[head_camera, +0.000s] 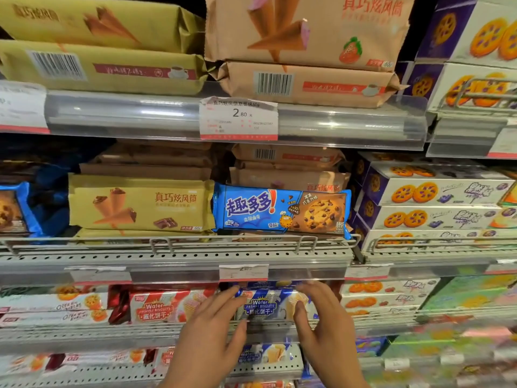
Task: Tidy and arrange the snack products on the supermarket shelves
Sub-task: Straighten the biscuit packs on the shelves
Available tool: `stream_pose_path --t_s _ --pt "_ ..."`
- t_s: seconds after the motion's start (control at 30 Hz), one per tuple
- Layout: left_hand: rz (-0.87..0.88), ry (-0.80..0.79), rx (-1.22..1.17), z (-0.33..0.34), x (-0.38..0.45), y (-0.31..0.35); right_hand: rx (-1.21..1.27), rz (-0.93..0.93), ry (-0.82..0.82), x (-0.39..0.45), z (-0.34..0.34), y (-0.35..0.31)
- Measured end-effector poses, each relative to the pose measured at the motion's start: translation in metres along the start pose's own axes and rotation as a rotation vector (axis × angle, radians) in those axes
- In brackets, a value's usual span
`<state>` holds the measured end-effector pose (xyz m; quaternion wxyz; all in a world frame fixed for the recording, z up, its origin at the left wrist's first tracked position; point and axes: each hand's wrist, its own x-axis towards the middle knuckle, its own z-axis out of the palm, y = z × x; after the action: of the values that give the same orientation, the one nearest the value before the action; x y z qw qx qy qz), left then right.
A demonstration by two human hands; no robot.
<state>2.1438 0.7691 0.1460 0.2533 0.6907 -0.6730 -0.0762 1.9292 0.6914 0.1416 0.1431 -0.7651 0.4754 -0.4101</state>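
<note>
A blue wafer biscuit pack stands on the third shelf down, just under the price rail. My left hand touches its left end with fingers spread, and my right hand cups its right end. Both hands frame the pack; whether they grip it firmly is unclear. A red wafer pack sits to its left. One shelf up, a blue chocolate-chip cookie pack lies in front of tan cone-snack packs, next to a yellow cone-snack pack.
White and purple cookie boxes fill the right side. Wire shelf guards and clear price rails edge each shelf. More yellow and tan cone packs are stacked on the top shelf. Another blue wafer pack lies below.
</note>
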Motion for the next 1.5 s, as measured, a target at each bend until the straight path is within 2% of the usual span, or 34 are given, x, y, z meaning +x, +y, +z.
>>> stream_pose_path --t_s 0.1,0.2,0.37,0.6,0.87,0.97,1.13,1.5 --pt "0.185 0.256 -0.056 -0.017 -0.011 -0.007 0.001 -0.172 0.122 0.006 -0.012 -0.023" --pt "0.268 0.392 0.031 -0.036 -0.01 -0.008 -0.104 -0.332 0.094 0.012 -0.009 -0.029" --pt "0.163 0.489 0.205 -0.062 -0.006 -0.026 -0.228 -0.404 0.029 0.009 0.0 -0.024" --pt "-0.024 0.402 0.388 -0.079 -0.002 -0.054 -0.224 -0.36 0.015 0.011 -0.002 -0.036" --pt "-0.03 0.372 0.45 -0.081 -0.004 -0.058 -0.246 -0.456 0.282 0.07 -0.04 -0.095" --pt "-0.048 0.339 0.436 -0.084 -0.005 -0.059 -0.368 -0.426 0.23 0.1 -0.041 -0.103" --pt "-0.023 0.333 0.413 -0.089 -0.007 -0.06 -0.66 -0.26 0.06 0.114 -0.04 -0.105" --pt "-0.026 0.376 0.347 -0.089 -0.008 -0.058 -0.652 -0.316 -0.035 0.12 -0.073 -0.094"
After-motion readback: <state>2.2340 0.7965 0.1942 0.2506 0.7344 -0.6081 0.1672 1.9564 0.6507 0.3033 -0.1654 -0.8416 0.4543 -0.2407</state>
